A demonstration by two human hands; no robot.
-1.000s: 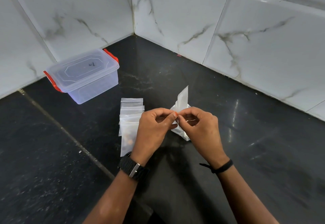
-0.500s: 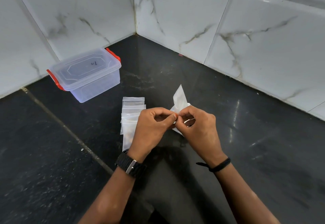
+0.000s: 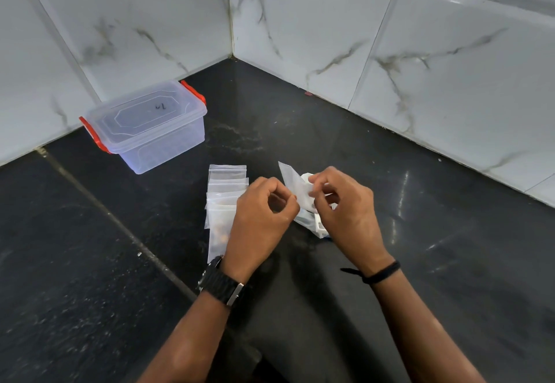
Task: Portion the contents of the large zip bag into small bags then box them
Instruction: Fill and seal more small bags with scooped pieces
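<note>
Up close: left hand [image 3: 260, 217] and right hand [image 3: 345, 205] both pinched on small bag [image 3: 295, 187], raised just above dark floor [image 3: 390, 262]. Stack of small bags [image 3: 225, 193] lies flat by left hand, partly under it. Lidded clear box [image 3: 147, 124], red latches, sits farther left near tiled wall [image 3: 150, 22].

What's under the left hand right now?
Under the left hand lies a stack of small zip bags; the lowest shows orange-brown bits inside. The stack's right edge is hidden by the hand.
</note>
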